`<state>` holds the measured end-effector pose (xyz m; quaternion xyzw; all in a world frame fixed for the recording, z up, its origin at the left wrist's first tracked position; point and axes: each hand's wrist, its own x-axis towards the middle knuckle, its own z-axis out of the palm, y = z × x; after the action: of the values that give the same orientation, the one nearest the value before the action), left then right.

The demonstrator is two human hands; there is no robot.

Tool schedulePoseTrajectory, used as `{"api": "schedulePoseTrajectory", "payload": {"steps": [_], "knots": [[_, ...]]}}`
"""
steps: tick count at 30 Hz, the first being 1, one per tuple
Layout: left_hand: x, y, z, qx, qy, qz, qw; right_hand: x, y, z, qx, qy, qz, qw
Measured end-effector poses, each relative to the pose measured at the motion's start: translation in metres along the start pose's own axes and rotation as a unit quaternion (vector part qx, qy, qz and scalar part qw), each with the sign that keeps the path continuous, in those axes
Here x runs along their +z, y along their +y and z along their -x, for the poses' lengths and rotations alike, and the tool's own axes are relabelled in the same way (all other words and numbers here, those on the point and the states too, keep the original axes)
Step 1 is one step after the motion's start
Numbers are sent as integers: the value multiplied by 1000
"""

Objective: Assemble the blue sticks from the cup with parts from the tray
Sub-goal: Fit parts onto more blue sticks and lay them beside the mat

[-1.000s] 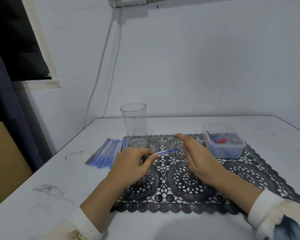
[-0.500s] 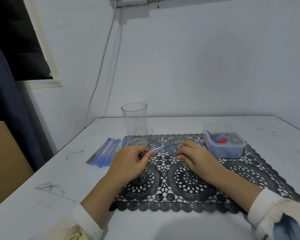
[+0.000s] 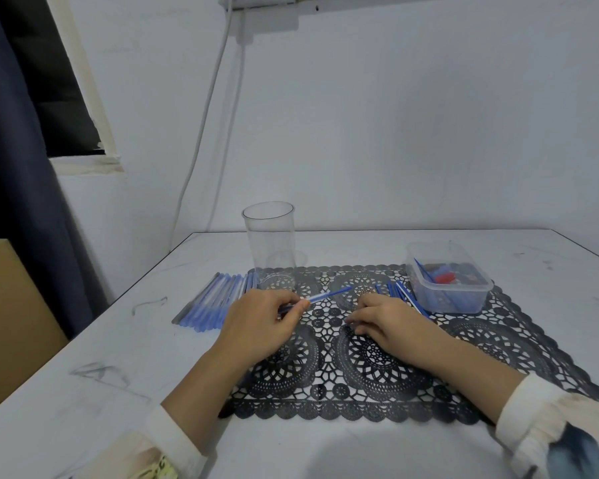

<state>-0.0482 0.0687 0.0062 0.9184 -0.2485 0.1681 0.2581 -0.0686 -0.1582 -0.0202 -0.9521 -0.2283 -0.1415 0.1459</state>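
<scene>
Head-worn camera looks forward and down across the table (image 3: 360, 247).

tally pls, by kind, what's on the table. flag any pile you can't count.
clear cup: 1
clear plastic tray: 1
black lace placemat: 1
blue stick in left hand: 1
pale blue pen barrels: 1 bundle, too overlapped to count
loose blue sticks by the tray: 1 cluster, count unclear
Total: 4 single items plus 2 uncounted groups

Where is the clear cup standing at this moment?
In the head view, the clear cup stands upright at the far left corner of the black mat, right of the laid-out blue sticks.
</scene>
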Motion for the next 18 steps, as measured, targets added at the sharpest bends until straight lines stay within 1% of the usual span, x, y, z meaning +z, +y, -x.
{"api": "schedulePoseTrajectory", "payload": {"steps": [2,4,6,9,11,14,18], "knots": [[0,0,0,1,-1,0,1000,0,-1,0,12,0,-1,1000],[0,0,1,-1,-3,0,1000,-1,-1,1,20,25,-9,999],[0,1,1,-2,-3,-2,1000,-5,-3,2,29,77,-11,997],[0,2,0,-2,-3,-7,1000,-10,-7,3,22,183,-7,983],[0,2,0,2,0,-13,1000,-13,-10,3,10,222,-9,975],[2,4,2,10,-2,-16,1000,-12,-14,3,-20,246,4,969],[4,7,2,20,-6,-19,1000,-7,-19,4,-61,251,17,966]]}}
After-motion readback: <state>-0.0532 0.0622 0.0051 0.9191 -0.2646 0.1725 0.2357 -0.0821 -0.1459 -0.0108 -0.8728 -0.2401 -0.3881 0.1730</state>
